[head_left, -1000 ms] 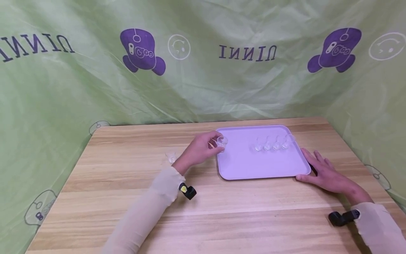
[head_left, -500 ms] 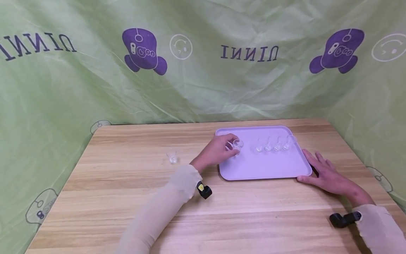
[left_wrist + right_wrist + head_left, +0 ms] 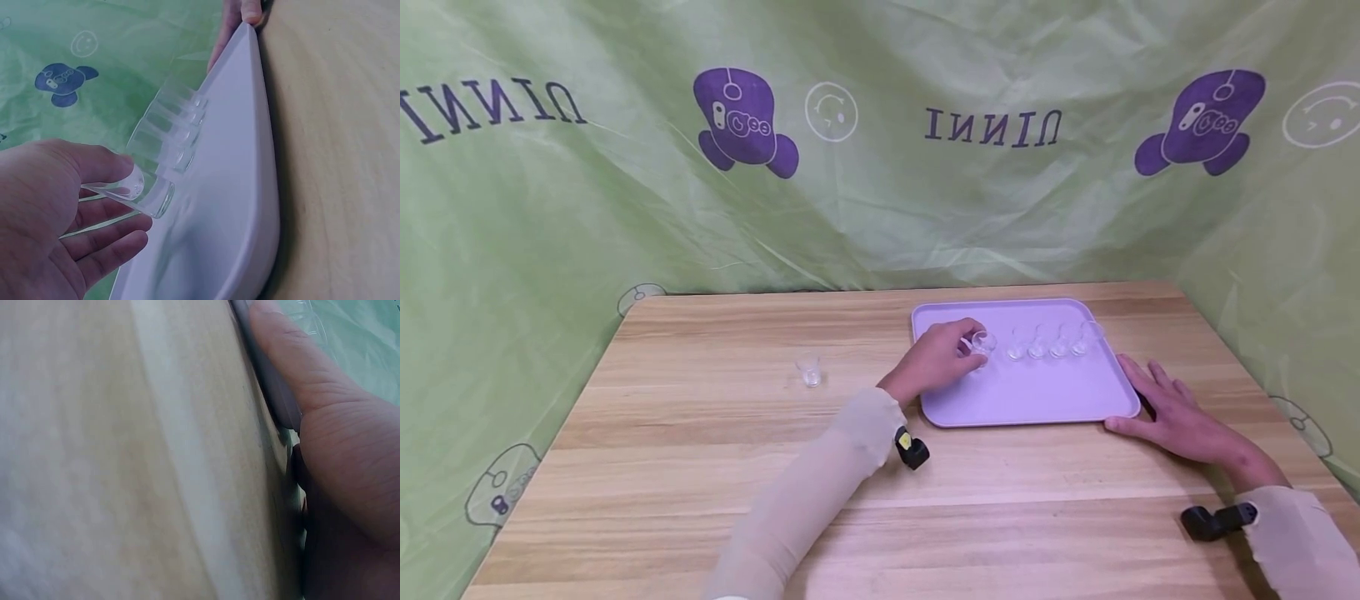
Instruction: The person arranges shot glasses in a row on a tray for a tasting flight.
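Note:
My left hand (image 3: 934,358) pinches a small clear shot glass (image 3: 982,343) between thumb and fingers, over the left half of a lilac tray (image 3: 1030,402). In the left wrist view the held shot glass (image 3: 161,199) is tilted, its base close over the tray and near a row of glasses. That row of several matching shot glasses (image 3: 1037,348) stands across the right half of the tray. My right hand (image 3: 1176,421) rests at the tray's near right corner with fingers extended, its thumb (image 3: 290,347) along the edge.
One more clear shot glass (image 3: 810,372) stands on the wooden table (image 3: 700,450), left of the tray. A green printed curtain (image 3: 880,208) hangs behind the table and at its sides.
My left hand has carried the shot glass rightward from the tray's left edge toward the row. The right hand has stayed at the tray's corner.

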### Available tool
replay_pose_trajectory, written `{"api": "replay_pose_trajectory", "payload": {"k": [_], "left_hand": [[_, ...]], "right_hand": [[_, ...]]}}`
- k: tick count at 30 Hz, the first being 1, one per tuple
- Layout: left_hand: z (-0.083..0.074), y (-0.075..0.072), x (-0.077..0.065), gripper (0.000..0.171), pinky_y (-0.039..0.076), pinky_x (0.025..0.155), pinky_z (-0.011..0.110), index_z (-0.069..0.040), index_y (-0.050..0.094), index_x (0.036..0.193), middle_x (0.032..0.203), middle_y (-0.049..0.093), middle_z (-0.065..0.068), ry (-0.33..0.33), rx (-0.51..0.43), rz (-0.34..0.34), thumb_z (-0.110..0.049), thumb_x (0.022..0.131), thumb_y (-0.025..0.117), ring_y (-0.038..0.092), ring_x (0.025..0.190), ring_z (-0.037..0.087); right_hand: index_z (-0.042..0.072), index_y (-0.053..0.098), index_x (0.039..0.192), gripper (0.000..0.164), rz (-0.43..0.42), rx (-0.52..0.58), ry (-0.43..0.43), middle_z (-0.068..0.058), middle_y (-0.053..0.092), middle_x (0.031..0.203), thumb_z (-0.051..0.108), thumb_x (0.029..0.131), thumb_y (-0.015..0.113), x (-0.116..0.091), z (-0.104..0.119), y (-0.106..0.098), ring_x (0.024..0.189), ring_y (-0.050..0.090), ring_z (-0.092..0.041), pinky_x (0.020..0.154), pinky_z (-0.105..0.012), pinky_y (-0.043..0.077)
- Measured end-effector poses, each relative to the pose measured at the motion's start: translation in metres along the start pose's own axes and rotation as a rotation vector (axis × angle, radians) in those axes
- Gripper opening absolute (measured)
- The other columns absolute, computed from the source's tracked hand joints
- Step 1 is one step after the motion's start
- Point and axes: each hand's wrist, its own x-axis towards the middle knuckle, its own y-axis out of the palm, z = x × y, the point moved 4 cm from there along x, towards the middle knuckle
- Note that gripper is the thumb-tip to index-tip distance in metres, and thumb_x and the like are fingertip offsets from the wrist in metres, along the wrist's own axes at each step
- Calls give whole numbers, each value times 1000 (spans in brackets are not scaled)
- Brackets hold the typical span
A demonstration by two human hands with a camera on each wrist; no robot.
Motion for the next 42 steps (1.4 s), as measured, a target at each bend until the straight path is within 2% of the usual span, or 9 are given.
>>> {"api": "replay_pose_trajectory", "payload": {"k": [6,23,31,42], "left_hand": [[-1,5,6,34,50,77,15,-7,65,126,102,71,0,-20,22,-3,-17,96,75,63,91,7],[-2,16,20,39,48,81,18,-12,60,134,107,69,0,-21,123,7,-23,99,72,62,95,8],[-3,19,23,41,49,81,20,-13,56,138,107,68,0,-46,160,31,-25,101,69,61,95,9],[-6,18,24,35,51,86,22,-11,62,133,111,71,3,-49,215,22,-26,102,68,65,100,13]], "right_hand": [[7,1,165,99,2,8,1,-33,6,165,34,98,69,-1,1,1,147,-13,-58,113,-68,-19],[8,-1,165,100,16,18,26,-32,4,165,35,98,69,-3,0,1,147,-16,-56,113,-66,-20],[9,-1,165,100,20,23,17,-31,3,166,35,99,69,-1,0,1,146,-17,-57,112,-67,-21],[9,0,165,99,11,24,11,-31,3,166,34,99,69,0,2,0,147,-16,-57,113,-66,-20]]}}
